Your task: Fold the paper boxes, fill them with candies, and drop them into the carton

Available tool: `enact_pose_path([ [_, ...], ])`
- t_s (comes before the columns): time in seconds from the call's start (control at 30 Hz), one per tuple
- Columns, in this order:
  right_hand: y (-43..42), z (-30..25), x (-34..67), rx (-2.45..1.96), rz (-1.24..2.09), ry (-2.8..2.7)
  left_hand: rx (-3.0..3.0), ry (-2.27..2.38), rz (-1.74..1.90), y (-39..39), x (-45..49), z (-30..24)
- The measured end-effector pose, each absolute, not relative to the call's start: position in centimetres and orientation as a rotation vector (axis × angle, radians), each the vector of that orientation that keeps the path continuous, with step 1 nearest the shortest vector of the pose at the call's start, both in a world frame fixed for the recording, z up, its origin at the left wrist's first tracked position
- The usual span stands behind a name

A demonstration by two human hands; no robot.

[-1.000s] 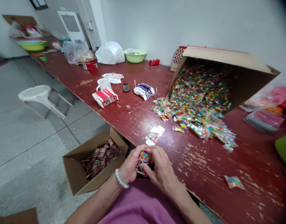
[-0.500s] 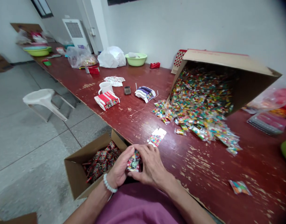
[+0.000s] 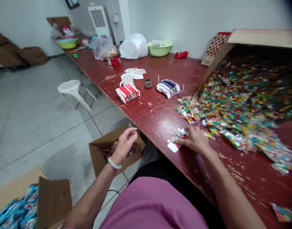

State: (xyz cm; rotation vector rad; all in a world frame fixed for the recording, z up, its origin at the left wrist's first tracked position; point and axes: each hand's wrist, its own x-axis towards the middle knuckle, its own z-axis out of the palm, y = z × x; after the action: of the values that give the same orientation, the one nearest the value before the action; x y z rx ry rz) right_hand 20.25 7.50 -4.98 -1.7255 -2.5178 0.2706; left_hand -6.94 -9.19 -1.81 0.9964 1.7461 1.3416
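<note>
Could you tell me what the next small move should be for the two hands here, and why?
Probably the right hand lifts the flat printed card off the table: its fingers rest on it, and the left hand hangs empty above the floor carton.

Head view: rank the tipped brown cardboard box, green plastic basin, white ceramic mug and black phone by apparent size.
1. tipped brown cardboard box
2. green plastic basin, though it sits farther off
3. white ceramic mug
4. black phone

Quick count: two green basins, one white mug, one phone, one plastic stool, three open cardboard boxes close by, candy packets way past counting.
</note>
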Motion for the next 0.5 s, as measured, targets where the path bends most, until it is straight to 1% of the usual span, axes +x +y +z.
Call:
enact_pose_path([
  [0.1,7.3,-5.2,20.1,-1.73,0.323,-2.457,1.071,1.691,1.308,-8.3,-2.4,-2.3],
  [0.17,6.7,-5.5,20.1,-1.717,0.448,-2.335,1.179,1.651,1.232,-8.1,0.4,-2.6],
  [0.23,5.6,-5.4,20.1,-1.635,0.653,-2.136,1.294,1.674,1.182,-8.1,2.2,-2.7],
  [0.3,4.1,-4.8,20.1,-1.45,0.937,-1.904,1.344,1.723,1.239,-8.1,2.8,-2.4],
  [0.37,2.4,-3.4,20.0,-1.234,1.259,-1.7,1.273,1.68,1.299,-8.1,2.3,-1.8],
  [0.43,0.6,-1.6,19.7,-1.097,1.505,-1.582,1.078,1.438,1.201,-7.9,1.4,-1.1],
  [0.5,-0.9,0.1,19.5,-1.029,1.657,-1.508,0.837,1.065,0.951,-7.9,1.0,-0.4],
])
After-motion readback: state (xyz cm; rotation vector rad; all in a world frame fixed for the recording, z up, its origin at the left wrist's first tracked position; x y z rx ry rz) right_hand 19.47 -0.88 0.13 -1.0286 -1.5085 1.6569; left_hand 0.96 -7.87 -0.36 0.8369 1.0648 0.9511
